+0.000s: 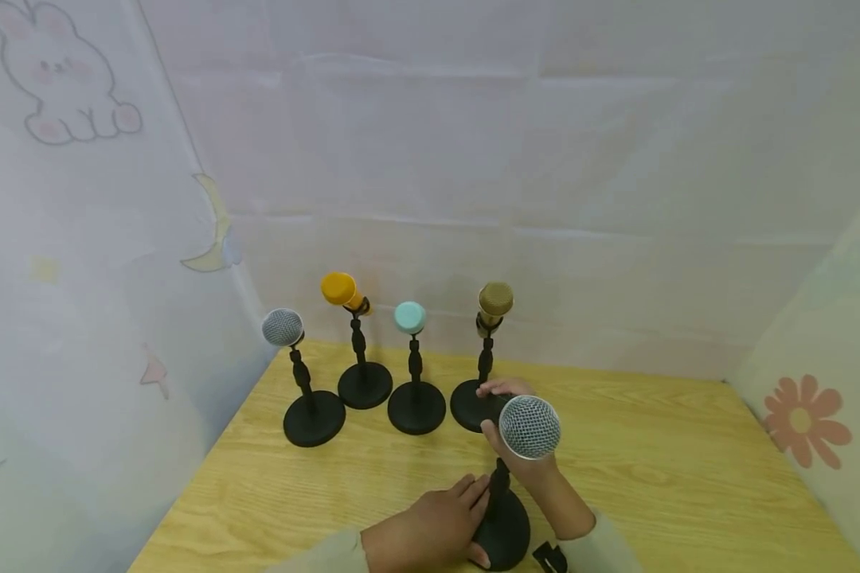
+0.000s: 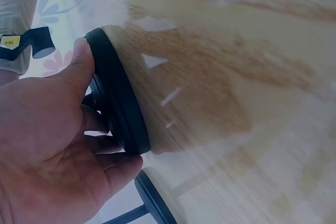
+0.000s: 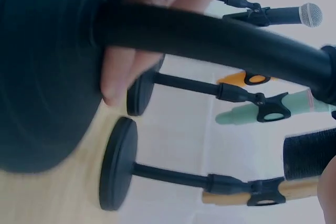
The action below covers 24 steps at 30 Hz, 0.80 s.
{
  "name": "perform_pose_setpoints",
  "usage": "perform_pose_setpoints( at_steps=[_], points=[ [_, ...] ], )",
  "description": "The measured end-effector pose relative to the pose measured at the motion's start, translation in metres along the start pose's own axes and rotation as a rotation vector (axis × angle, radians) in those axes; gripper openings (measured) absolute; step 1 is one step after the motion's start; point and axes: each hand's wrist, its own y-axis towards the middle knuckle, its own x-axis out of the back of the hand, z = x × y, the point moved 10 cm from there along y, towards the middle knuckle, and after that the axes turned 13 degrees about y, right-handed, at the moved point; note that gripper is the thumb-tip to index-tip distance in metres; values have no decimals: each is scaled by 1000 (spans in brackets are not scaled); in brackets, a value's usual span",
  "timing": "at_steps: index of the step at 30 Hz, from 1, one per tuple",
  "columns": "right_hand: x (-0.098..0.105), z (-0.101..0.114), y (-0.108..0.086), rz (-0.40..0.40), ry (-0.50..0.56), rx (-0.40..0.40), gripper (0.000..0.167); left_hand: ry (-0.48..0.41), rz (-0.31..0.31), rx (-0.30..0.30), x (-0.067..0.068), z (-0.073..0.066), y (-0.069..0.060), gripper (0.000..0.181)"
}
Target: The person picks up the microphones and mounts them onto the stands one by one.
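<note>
A silver-mesh microphone (image 1: 530, 427) is at the top of the nearest black microphone stand (image 1: 510, 535). My right hand (image 1: 539, 471) holds this microphone by its body, just below the mesh. Much of the body is hidden in the head view; a black ribbed cylinder (image 3: 308, 153) shows beside a bit of that hand in the right wrist view. My left hand (image 1: 430, 527) grips the stand's round base. In the left wrist view the thumb is at one edge of the base (image 2: 118, 93) and the fingers curl around the other side.
Behind stand several black stands with microphones: a silver-mesh one (image 1: 283, 327), an orange one (image 1: 340, 289), a mint one (image 1: 410, 317) and a gold one (image 1: 496, 299). They share the wooden table (image 1: 652, 454). Printed cloth (image 1: 437, 159) hangs around it.
</note>
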Motion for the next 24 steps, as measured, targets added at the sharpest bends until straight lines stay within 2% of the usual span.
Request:
perform_pose_setpoints(
  at_steps=[3, 7, 10, 13, 18, 24],
  points=[
    [4, -1, 0, -35, -67, -7, 49, 32, -24, -3, 3, 1, 1, 85],
    [6, -4, 3, -88, 41, -25, 46, 64, -45, 7, 10, 3, 0, 86],
    [5, -3, 4, -111, 90, 5, 44, 55, -34, 14, 11, 4, 0, 85],
    [3, -1, 4, -107, 74, 46, 44, 57, -20, 10, 11, 3, -1, 85],
    [3, 0, 2, -129, 109, 62, 41, 85, -22, 14, 9, 1, -1, 85],
    [4, -3, -2, -153, 222, 37, 36, 87, -24, -1, 5, -3, 1, 84]
  ],
)
